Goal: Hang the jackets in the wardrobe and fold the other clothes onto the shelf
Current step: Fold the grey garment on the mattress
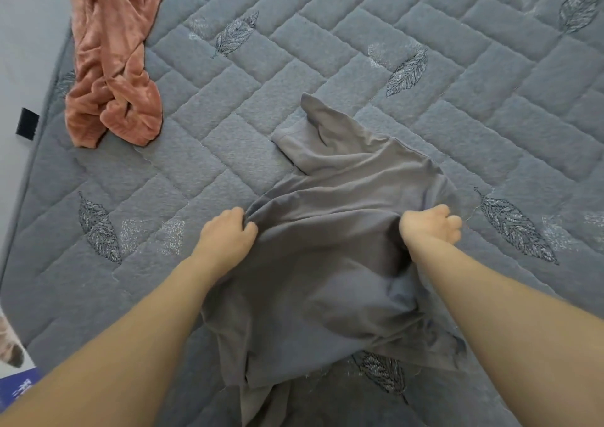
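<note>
A grey quilted mattress [425,67] fills the frame, bearing a grey garment [327,246] at lower centre and a crumpled salmon garment [111,67] at upper left. Left hand [225,235] and right hand [428,225], forearms extended from the bottom edge, each clench fingers on the grey garment's sides. White writing on a blue item [23,390] at lower left is illegible.

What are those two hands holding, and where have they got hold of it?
Both grip the grey garment lying on the bed: the left hand bunches its left edge, the right hand its right edge.
</note>
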